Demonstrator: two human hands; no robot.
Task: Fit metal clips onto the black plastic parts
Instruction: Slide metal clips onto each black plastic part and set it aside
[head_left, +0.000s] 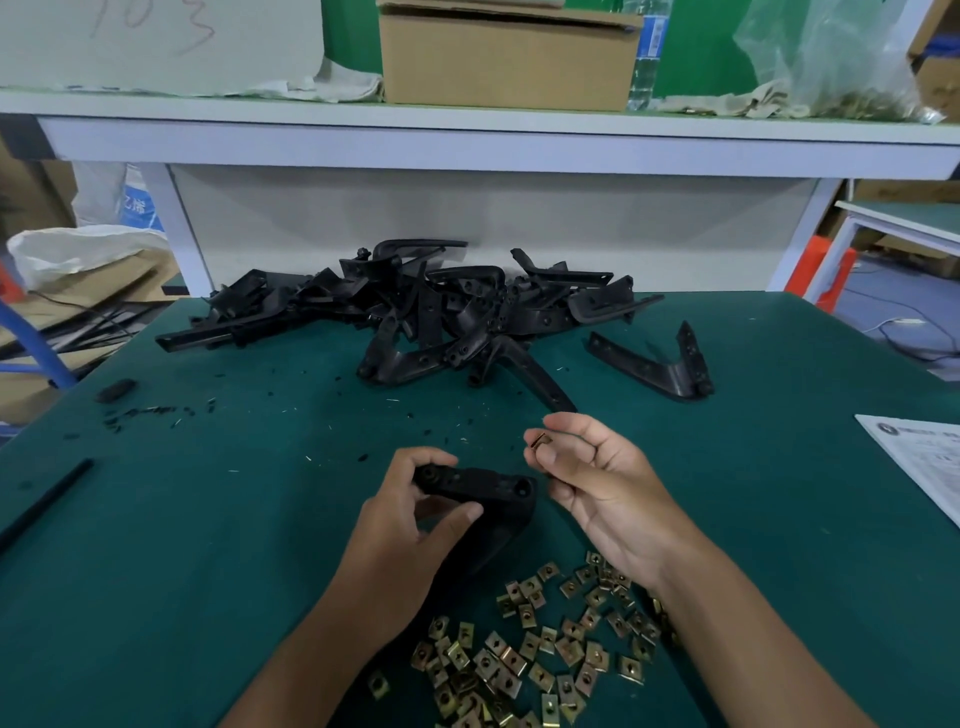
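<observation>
Part (475, 488), black plastic, gripped in L hand (410, 525) above table's near-centre, thumb under, fingers curled over top; hole at R end facing up. Clip (540, 440) pinched betw R hand (597, 483) thumb & forefinger, just R of part's end, not touching it; other R fingers loosely curled. Loose clips (540, 639), brass-coloured, scattered on mat at near edge, betw & under both forearms. Pile of parts (415, 312) heaped at far edge, centre; one bent part (660, 364) apart to its R. Black shavings (150, 413) strewn mid-table & toward L edge, w/ small black block (115, 391) nearby. Thin black strip (44, 501) lying along L edge. Printed sheet (919, 462) at R edge. Table (208, 545) covered w/ green mat. Beyond far edge: white shelf (467, 140) w/ cardboard box (506, 57), water bottle (647, 57), plastic bag (831, 57).
</observation>
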